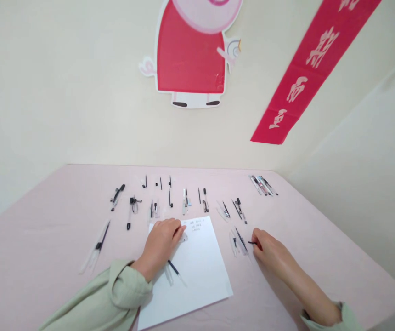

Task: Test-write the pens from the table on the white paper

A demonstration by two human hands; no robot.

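My left hand (163,239) rests over the upper left of a white sheet of paper (200,276) with some handwriting. Its fingers are curled, and a small clear piece (183,237) shows by the fingertips; what the hand holds is mostly hidden. Below it on the paper lie a dark ink refill (173,267) and a clear pen tube (168,275). My right hand (269,248), right of the paper, pinches a small black pen part (251,242) just above the table. Beside it lie another dark refill (241,239) and clear pen pieces (232,243).
Several groups of taken-apart pens (186,200) lie in rows across the pink-covered table (46,243). A bundle of pens (262,185) sits at the back right. At the left are a refill and clear tubes (96,250). The wall behind carries a cartoon cutout (190,59) and a red banner (307,78).
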